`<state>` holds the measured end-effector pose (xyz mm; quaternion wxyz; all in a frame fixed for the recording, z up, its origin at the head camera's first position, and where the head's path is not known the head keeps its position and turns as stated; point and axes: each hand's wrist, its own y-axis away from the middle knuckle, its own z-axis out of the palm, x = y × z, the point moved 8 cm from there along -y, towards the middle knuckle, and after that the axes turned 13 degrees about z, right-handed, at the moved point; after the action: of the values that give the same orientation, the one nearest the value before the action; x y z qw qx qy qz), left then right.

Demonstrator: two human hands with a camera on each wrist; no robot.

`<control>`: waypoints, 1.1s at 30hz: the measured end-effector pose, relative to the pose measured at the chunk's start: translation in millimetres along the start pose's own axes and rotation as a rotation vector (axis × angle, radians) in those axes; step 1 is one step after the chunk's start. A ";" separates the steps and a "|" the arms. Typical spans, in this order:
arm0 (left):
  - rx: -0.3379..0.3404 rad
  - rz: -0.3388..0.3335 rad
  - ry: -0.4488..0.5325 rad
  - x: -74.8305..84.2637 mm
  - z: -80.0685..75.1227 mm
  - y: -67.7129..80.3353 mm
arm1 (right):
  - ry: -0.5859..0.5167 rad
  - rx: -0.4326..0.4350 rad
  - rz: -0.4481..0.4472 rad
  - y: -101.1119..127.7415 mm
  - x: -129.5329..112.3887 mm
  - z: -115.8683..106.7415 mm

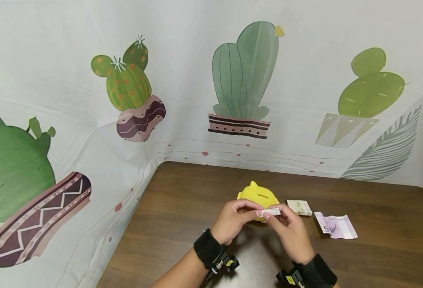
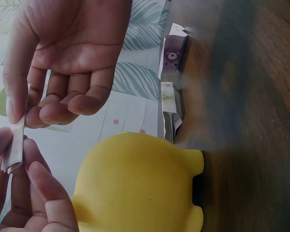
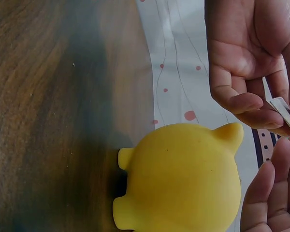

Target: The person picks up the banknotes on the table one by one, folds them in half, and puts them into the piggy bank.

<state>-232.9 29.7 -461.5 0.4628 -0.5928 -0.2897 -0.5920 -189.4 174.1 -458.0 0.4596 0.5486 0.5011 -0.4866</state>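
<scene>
Hands point(image 1: 232, 221) point(image 1: 291, 231) pinch folded paper point(image 1: 271, 212) (perhaps a banknote).

The head view is bright and quite even, with a pale glare on the bench point(image 1: 197, 192) at lower middle and soft shadows near it. Both wrist views are dimmer, slightly blurred.

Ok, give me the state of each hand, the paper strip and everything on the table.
Left hand: pinching the strip
Right hand: pinching the strip
Paper strip: folded
Yellow piggy bank: upright, slot uppermost
Yellow-green banknote: folded
Purple banknote: creased, not flat
</scene>
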 end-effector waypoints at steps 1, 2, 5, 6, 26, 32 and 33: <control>0.000 0.001 0.003 -0.6 0.1 -0.2 | 0.006 0.009 0.003 -0.2 0.0 -1.1; 0.000 0.002 0.006 -1.2 0.2 -0.4 | 0.012 0.020 0.008 -0.5 0.0 -2.3; -0.001 -0.001 0.002 -2.4 0.2 -0.3 | 0.020 0.042 0.016 -1.0 -1.2 -6.5; 0.000 -0.003 0.004 -2.7 0.2 -0.3 | 0.020 0.048 0.021 -1.2 -1.5 -7.9; 0.001 -0.006 -0.042 -5.7 -1.8 -1.1 | -0.164 0.002 0.006 -2.7 -2.0 -11.3; -0.002 -0.015 -0.075 -5.9 -0.7 0.1 | -0.132 0.010 0.002 -2.3 -1.1 -9.1; -0.003 -0.017 -0.076 -6.2 -0.2 0.3 | -0.127 0.010 0.000 -2.3 -1.1 -8.8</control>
<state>-233.6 30.7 -467.6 0.4455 -0.6131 -0.3111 -0.5734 -191.0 182.9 -456.1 0.4877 0.5190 0.4684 -0.5229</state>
